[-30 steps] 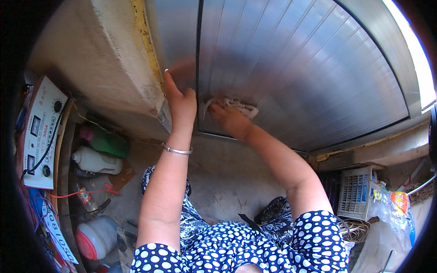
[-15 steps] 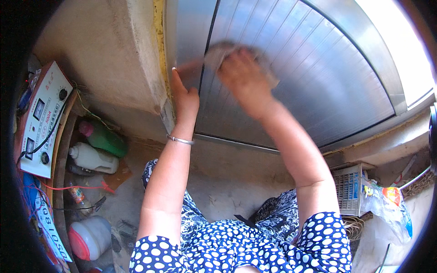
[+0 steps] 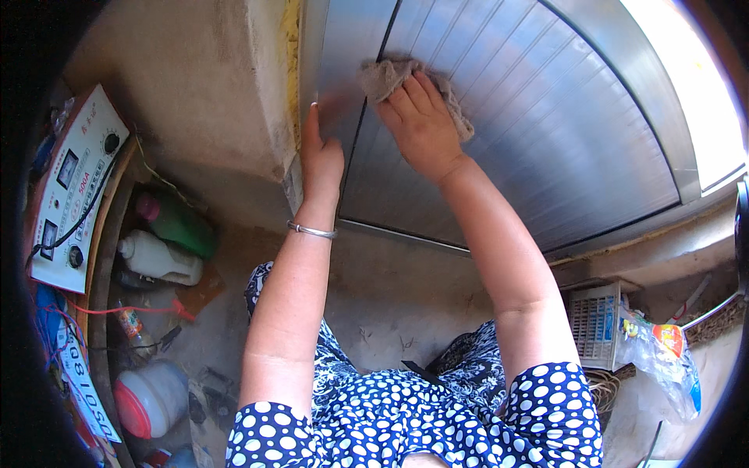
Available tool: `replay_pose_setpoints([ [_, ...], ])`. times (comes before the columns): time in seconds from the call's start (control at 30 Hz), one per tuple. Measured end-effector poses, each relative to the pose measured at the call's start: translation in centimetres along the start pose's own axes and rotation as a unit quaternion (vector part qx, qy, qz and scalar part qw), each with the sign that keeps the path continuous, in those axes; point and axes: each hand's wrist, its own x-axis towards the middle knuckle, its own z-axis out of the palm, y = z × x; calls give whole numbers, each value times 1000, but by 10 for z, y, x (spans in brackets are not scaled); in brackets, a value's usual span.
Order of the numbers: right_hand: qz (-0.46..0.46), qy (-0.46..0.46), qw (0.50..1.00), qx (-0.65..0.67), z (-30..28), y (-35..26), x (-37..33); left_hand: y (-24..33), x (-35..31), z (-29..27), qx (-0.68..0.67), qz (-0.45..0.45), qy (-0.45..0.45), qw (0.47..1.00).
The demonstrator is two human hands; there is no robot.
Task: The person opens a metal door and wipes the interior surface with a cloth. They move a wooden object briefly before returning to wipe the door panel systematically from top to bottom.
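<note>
My right hand (image 3: 422,129) presses a crumpled grey-brown cloth (image 3: 382,77) against the ribbed metal door panel (image 3: 515,148). The cloth bunches around the fingertips and hangs out past the hand on its right side. Left of it, my left hand (image 3: 321,160) rests against the metal frame at the door's left edge, its index finger stretched upward and no object visible in it. The other fingers of that hand are partly hidden. A silver bangle (image 3: 312,231) circles the left wrist.
A plastered wall (image 3: 187,93) with a yellow strip meets the door frame. At left stands a white-fronted electrical unit (image 3: 74,195) with dials and wires, beside a green bottle (image 3: 183,226), a white jug (image 3: 160,259) and a red-lidded container (image 3: 152,402). A plastic basket (image 3: 593,327) sits at right.
My right hand and the cloth have shifted slightly up across the panel and show more sharply. The left hand keeps its place at the frame while the whole view has moved a little.
</note>
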Motion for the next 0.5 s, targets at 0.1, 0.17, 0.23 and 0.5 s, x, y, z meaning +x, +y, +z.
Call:
replay_pose_setpoints([
  [0.1,-9,-6,1000,22,8,-11,-10,-3,1,0,-16,4,1,1000],
  [0.17,-25,-34,998,49,10,-14,-17,-1,1,2,-12,4,2,1000],
  [0.23,-45,-53,995,67,21,-18,-28,4,-1,2,-1,-8,6,1000],
  [0.5,-58,-228,957,169,89,-67,-109,8,-2,7,38,-5,21,999],
])
